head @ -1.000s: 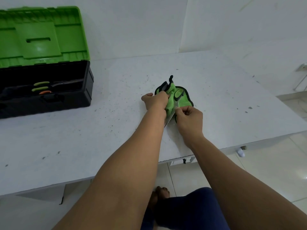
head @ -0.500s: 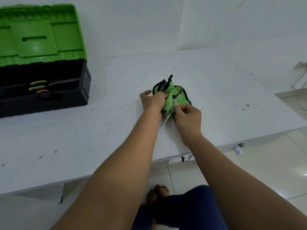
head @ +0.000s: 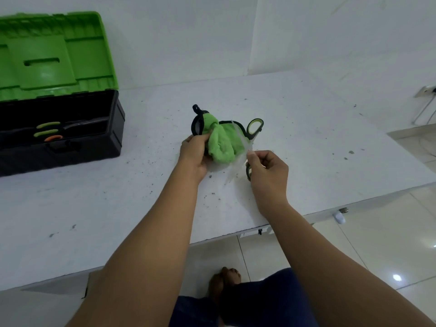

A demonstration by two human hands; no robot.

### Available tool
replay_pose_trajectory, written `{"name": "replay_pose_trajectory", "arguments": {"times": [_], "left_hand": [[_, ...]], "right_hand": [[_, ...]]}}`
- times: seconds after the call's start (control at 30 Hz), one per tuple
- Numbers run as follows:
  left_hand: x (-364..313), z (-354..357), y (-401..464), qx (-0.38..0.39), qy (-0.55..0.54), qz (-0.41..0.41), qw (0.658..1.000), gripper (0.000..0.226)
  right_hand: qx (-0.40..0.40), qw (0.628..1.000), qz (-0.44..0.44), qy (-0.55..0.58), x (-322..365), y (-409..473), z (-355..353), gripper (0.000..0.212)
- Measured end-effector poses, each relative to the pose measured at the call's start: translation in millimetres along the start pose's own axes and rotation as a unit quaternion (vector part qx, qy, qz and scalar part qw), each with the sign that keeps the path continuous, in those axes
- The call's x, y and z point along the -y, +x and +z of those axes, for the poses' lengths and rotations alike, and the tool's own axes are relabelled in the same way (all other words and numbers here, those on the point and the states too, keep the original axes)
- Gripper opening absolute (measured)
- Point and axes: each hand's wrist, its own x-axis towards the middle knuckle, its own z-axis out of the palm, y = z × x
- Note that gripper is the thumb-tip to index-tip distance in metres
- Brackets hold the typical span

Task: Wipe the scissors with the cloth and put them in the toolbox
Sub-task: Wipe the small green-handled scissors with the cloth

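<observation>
The white speckled desk fills the middle of the frame, and on it in the upper left stands the toolbox, black body with its green lid raised; other tools with green and orange handles lie inside. Near the centre my left hand grips the bunched green cloth, fingers curled round it. My right hand holds the scissors, fingers curled at the lower handle loop, thumb on the blade. The scissors are spread, blurred, one green-and-black loop sticking up right of the cloth, blades touching it.
</observation>
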Motion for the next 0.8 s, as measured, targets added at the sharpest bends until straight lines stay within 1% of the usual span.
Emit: {"name": "replay_pose_trajectory", "arguments": {"times": [0.07,0.13,0.23,0.33,0.4,0.53,0.67,0.8], "left_hand": [[4,-5,-7,0.025,-0.001,0.016,1.0,0.045],[6,-6,-16,0.044,0.017,0.024,0.999,0.053],[10,1,-28,0.035,0.063,0.039,0.997,0.061],[11,8,-33,0.043,0.061,0.065,0.995,0.069],[10,9,-34,0.046,0.054,0.068,0.995,0.072],[10,12,-36,0.065,0.053,0.082,0.993,0.057],[8,15,-38,0.085,0.071,0.105,0.988,0.046],[7,16,-41,0.062,0.066,0.113,0.989,0.051]], "right_hand": [[-0.003,1.0,-0.027,-0.01,-1,0,2,0.018],[0.004,0.998,-0.053,-0.022,-4,-1,4,0.017],[0.015,0.994,-0.094,-0.061,-9,-3,7,0.012],[0.01,0.988,-0.12,-0.092,-10,-5,9,0.007],[0.008,0.989,-0.115,-0.094,-10,-4,9,0.004],[0.034,0.992,-0.095,-0.075,-9,-3,6,0.012],[0.052,0.994,-0.076,-0.059,-3,-4,5,0.017],[0.053,0.997,-0.034,-0.042,3,-3,6,0.023]]}}
